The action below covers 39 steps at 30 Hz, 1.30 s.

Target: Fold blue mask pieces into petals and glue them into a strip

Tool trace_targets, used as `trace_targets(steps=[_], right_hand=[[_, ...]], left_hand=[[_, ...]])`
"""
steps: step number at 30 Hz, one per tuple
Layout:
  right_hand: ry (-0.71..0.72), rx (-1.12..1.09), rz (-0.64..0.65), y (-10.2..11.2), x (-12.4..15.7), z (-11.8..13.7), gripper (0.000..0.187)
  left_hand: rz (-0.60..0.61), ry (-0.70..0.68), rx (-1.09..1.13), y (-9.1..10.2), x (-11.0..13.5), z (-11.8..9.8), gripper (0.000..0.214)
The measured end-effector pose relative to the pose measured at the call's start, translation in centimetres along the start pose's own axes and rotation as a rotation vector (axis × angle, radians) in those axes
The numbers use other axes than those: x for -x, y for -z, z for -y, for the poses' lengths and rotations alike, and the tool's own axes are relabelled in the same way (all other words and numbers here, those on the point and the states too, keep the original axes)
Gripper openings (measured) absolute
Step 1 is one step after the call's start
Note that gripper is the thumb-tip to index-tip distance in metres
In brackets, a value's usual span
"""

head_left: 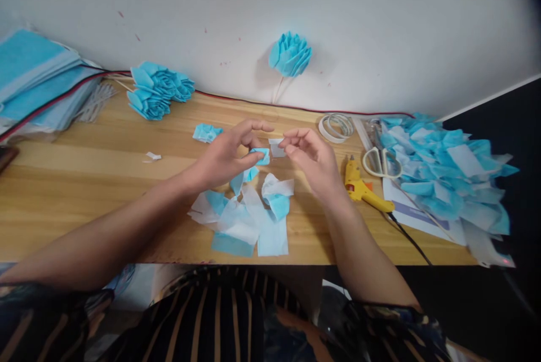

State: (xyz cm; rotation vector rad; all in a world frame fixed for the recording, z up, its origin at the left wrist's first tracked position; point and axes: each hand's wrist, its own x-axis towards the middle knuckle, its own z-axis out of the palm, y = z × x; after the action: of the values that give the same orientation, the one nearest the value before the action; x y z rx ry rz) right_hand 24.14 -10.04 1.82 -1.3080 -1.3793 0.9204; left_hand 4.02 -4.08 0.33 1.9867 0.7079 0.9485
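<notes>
My left hand pinches a small folded blue piece of nonwoven fabric between thumb and fingers. Facing it, my right hand has its fingertips closed on a small whitish fabric piece. The two pieces are close together above the table. Just below my hands lies a loose spread of blue and white fabric pieces, some curled. Another crumpled blue piece rests behind my left hand.
Yellow glue gun, scissors and tape rolls lie right, beside a heap of fabric pieces. Blue fabric flowers lie back left; one flower leans on the wall. Blue sheets are stacked far left.
</notes>
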Motion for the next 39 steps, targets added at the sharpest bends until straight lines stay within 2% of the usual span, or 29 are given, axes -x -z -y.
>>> trace_targets(steps=[5, 14, 18, 21, 24, 26, 33, 39], right_hand=[[0.043, 0.015, 0.135, -0.4, 0.2, -0.3, 0.021], [0.013, -0.055, 0.200, -1.3, 0.1, -0.8, 0.029], [0.012, -0.063, 0.188, -1.4, 0.1, -1.0, 0.033], [0.020, -0.044, 0.123, -1.2, 0.0, -1.0, 0.039], [0.023, -0.067, 0.051, -1.0, -0.1, -1.1, 0.042], [0.025, -0.108, 0.027, -1.0, -0.1, -1.0, 0.043], [0.007, -0.211, 0.017, -1.5, 0.2, -1.1, 0.042], [-0.044, -0.268, 0.033, -1.7, 0.2, -1.4, 0.041]], left_hand=[[0.006, -0.012, -0.031, -0.2, 0.1, -0.2, 0.045], [0.015, -0.016, -0.022, -0.4, 0.3, -0.3, 0.046], [0.020, -0.004, 0.010, -0.2, 0.1, -0.3, 0.049], [0.024, 0.047, 0.130, 0.4, -0.2, -0.1, 0.053], [-0.053, 0.107, 0.218, 0.9, -0.5, 0.1, 0.054], [-0.095, 0.142, 0.200, 1.0, -0.6, -0.1, 0.049], [0.045, 0.227, 0.063, 0.4, -0.3, -0.9, 0.032], [0.027, 0.258, 0.096, 0.4, -0.4, -1.1, 0.023]])
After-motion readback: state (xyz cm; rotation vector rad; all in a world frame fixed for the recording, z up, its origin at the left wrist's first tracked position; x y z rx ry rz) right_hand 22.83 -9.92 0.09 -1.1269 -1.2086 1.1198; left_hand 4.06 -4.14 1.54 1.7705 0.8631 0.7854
